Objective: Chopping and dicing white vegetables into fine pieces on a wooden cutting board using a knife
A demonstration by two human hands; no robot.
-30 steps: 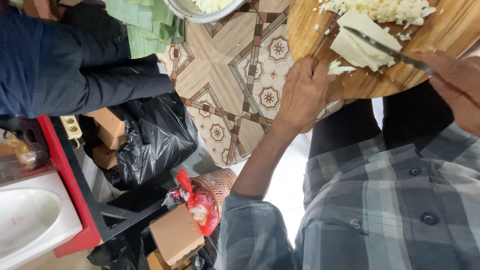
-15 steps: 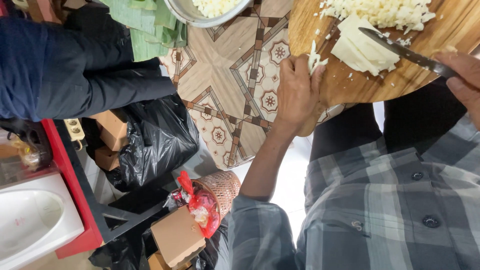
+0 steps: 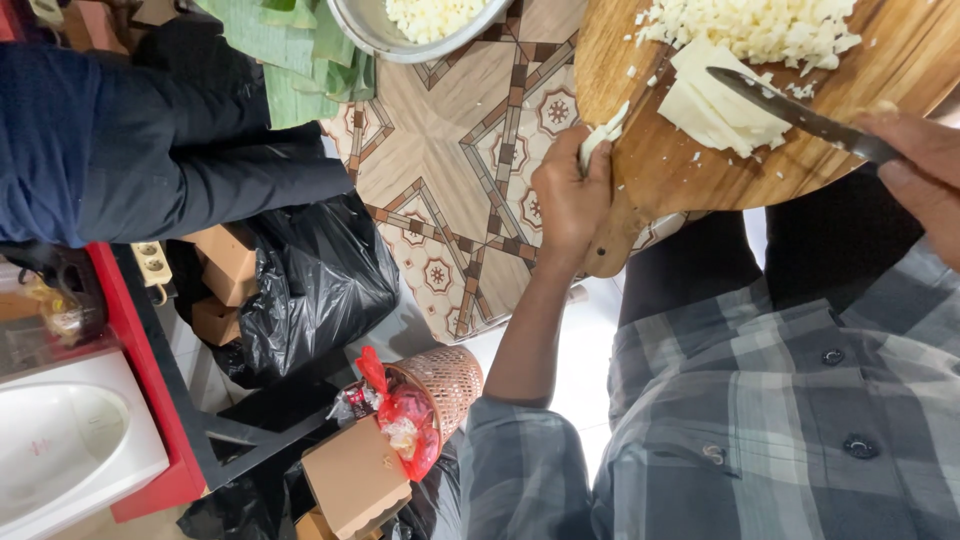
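We look down over a grey plaid shirt (image 3: 780,420) at a round wooden cutting board (image 3: 690,170) resting on a tabletop with a brown-and-cream geometric tile pattern (image 3: 470,170). Our left hand (image 3: 572,195) grips the near edge of the board, fingers curled over the rim and pinching a thin white strip (image 3: 603,133) against the wood. Our right hand (image 3: 925,175) is closed around the handle of a dark-bladed kitchen knife (image 3: 790,112); the blade lies across a flat pale block of white cheese-like food (image 3: 715,100) on the board. Just beyond the block sits a heap of small white diced pieces (image 3: 760,28) — touching its far edge.

Farther along the tabletop, a metal bowl (image 3: 385,38) holds more white cubes, with green banana leaves (image 3: 290,60) beside it. Another person's dark blue sleeve (image 3: 130,150) lies at the left. Below on the floor — a black plastic bag (image 3: 310,285), a woven basket (image 3: 445,380) with a red bag, cardboard boxes (image 3: 355,480).
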